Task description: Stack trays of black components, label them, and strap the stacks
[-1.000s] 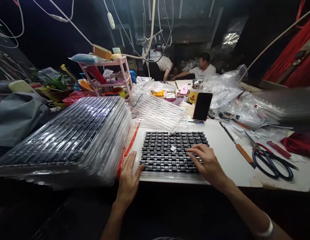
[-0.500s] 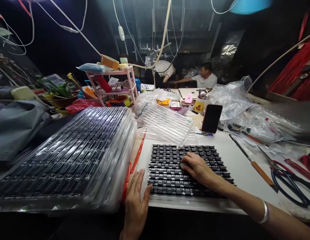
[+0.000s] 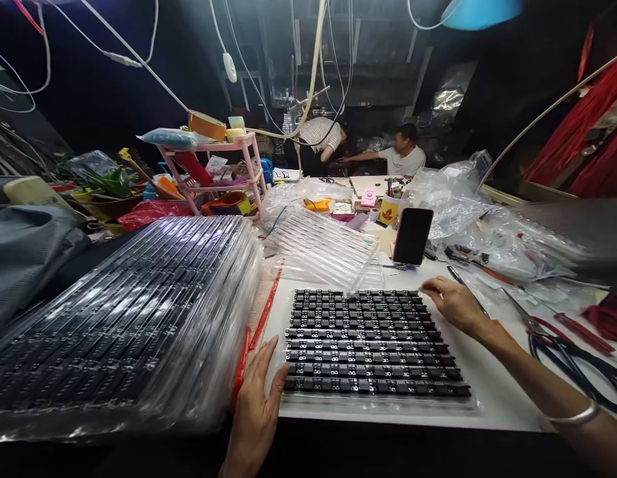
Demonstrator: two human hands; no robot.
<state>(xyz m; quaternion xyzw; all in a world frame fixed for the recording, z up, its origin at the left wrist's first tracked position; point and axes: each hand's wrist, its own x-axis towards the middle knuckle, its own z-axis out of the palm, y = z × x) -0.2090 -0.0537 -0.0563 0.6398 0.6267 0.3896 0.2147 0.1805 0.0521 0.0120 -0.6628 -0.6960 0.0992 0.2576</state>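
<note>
A clear plastic tray lies on the white work surface, filled with rows of small black circuit boards. My left hand rests at the tray's left edge, fingers stretched out and thumb apart, holding nothing. At the far right corner of the boards is my right hand. Its fingers are curled together, and whatever may be between them is hidden. To the left of my left hand rises a tall stack of similar clear trays with dark boards inside.
Behind the boards lie clear ribbed trays and a propped phone. Scissors and a red-handled tool lie at right, near crumpled plastic bags. A pink rack stands back left. Two people are across the table.
My right hand has moved from the middle of the boards to their far right corner, uncovering the rows. My left hand stays by the left edge. The view has shifted slightly.
</note>
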